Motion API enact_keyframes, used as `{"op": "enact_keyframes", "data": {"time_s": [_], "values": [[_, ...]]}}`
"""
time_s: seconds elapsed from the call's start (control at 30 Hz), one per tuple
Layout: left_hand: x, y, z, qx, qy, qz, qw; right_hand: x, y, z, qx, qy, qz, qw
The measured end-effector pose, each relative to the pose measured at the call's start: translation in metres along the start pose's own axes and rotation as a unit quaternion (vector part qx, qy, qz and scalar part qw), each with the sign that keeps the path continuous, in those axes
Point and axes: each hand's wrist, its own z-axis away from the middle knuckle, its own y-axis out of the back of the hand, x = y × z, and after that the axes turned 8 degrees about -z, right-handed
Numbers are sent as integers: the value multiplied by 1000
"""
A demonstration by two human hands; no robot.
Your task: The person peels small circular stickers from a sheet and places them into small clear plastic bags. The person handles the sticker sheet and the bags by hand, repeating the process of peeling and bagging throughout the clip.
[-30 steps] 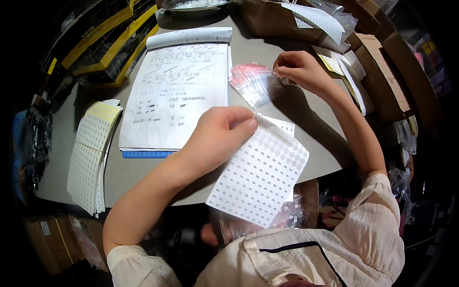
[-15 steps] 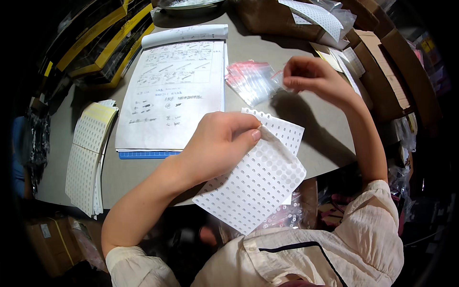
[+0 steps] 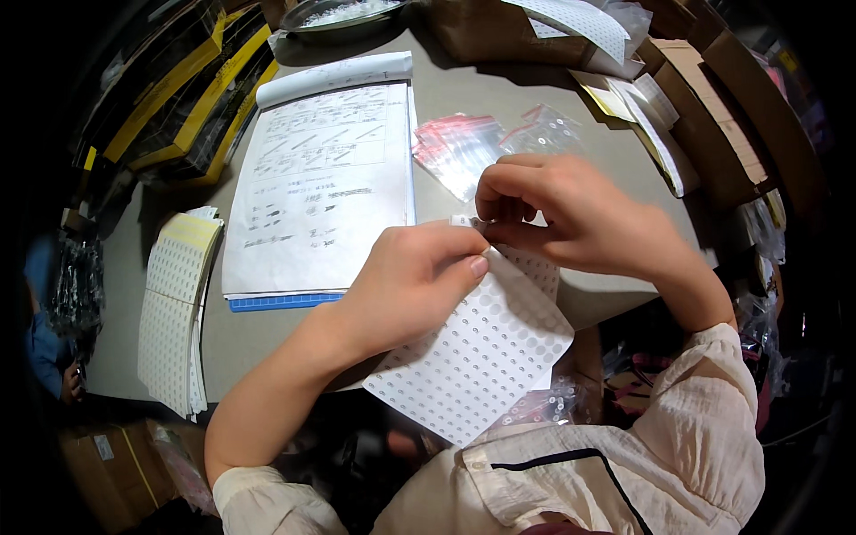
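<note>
My left hand (image 3: 413,283) pinches the top edge of a white sheet of small round printed stickers (image 3: 464,374). Part of that sheet shows bare grey circles where stickers are gone. Behind it lies a second sticker sheet (image 3: 540,269). Close to my left fingertips, my right hand (image 3: 557,214) has its thumb and fingers pressed together at the sheets' upper edge; whatever they pinch is too small to make out. Just beyond my right hand sits a pile of clear zip bags with red strips (image 3: 459,147). Beside the pile is a bag holding small white rings (image 3: 542,129).
A paper pad with handwriting (image 3: 303,205) rests on a blue board (image 3: 285,303). More sticker sheets (image 3: 174,303) lie at the left table edge. Cardboard boxes (image 3: 704,107) stand at the right, and a round metal tray (image 3: 339,16) at the back. Below the sheets hangs a bag of rings (image 3: 553,403).
My right hand has come down and left from beside the zip bags to the sheets' top edge. A bag with rings now shows where it was. My left hand still holds the sheet.
</note>
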Motion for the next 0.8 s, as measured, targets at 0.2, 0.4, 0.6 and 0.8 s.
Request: {"op": "enact_keyframes", "data": {"time_s": [0.2, 0.4, 0.6, 0.8], "values": [[-7, -2, -2, -22, 80, 104, 991, 9, -8, 19, 60, 63, -18, 996], [-9, -2, -4, -6, 73, 90, 993, 106, 71, 14, 150, -190, -54, 969], [-5, -1, -4, -9, 88, 97, 991, 154, 85, 5, 85, -274, -54, 956], [-4, -1, -2, -9, 88, 101, 991, 174, 79, 5, 131, -206, 163, 956]]}}
